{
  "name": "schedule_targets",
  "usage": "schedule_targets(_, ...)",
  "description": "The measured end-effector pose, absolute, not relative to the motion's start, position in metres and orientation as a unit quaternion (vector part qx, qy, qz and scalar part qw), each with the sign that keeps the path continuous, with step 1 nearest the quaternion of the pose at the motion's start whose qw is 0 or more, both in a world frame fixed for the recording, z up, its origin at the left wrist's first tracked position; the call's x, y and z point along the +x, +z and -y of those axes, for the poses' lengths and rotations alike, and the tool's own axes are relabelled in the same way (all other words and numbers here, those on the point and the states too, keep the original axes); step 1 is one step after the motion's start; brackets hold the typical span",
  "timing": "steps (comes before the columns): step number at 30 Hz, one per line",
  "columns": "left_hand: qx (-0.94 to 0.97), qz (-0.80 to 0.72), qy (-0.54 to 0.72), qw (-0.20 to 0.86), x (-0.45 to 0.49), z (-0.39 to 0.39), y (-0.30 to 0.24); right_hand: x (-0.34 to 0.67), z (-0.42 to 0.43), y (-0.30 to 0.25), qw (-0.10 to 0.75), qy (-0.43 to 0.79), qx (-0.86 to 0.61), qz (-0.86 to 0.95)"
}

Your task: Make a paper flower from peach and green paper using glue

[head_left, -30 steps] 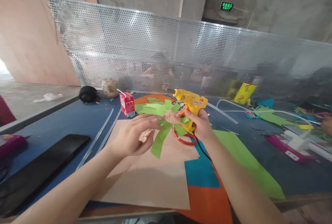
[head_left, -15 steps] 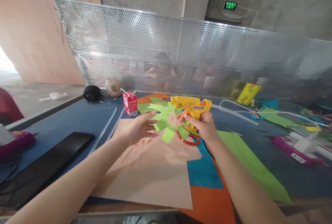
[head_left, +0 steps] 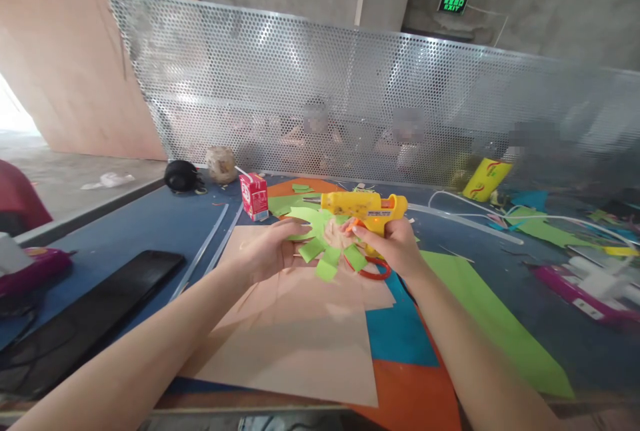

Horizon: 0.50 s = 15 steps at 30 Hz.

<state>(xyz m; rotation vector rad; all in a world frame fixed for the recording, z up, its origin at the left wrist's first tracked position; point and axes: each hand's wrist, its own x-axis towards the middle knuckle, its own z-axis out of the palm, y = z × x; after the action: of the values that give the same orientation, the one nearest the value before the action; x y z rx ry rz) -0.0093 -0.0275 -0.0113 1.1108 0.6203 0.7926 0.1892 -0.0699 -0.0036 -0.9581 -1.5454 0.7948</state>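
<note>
My right hand (head_left: 400, 244) is wrapped round the handle of a yellow hot glue gun (head_left: 354, 204), its nozzle pointing left and a finger at the orange trigger. The gun is above a green paper flower (head_left: 327, 256) with strip-like petals and a pale, wrinkled middle. At the flower's left side, my left hand (head_left: 273, 244) has its fingers closed about a petal; part of the grip is hidden. Red-handled scissors (head_left: 376, 270) are partly covered by the flower and gun. Pale peach paper (head_left: 295, 344) lies beneath.
Blue paper (head_left: 400, 331), orange paper (head_left: 417, 394) and a green sheet (head_left: 493, 318) lie to the right. A black phone (head_left: 95, 324), a red drink carton (head_left: 254, 196) and clear glue sticks (head_left: 207, 244) are leftward. A perforated metal screen (head_left: 300, 84) stands behind the table.
My left fingers have come closer together at the flower's petal. The glue gun has shifted slightly left over the flower, and the whole view has moved a little.
</note>
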Motion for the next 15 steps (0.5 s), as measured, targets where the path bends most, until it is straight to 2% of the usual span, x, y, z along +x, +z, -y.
schedule_targets(5, 0.497, -0.322, 0.388, 0.706, -0.007, 0.028, -0.013, 0.186, 0.073, 0.000, 0.564, 0.323, -0.410, 0.640)
schedule_targets(10, 0.495, -0.313, 0.517, 0.625, -0.008, 0.016, -0.014, 0.193, 0.075, 0.005, 0.608, 0.233, -0.421, 0.632)
schedule_targets(15, 0.467, -0.338, 0.600, 0.555, -0.014, 0.005, -0.014, 0.197, 0.076, 0.010, 0.585, 0.183, -0.427, 0.665)
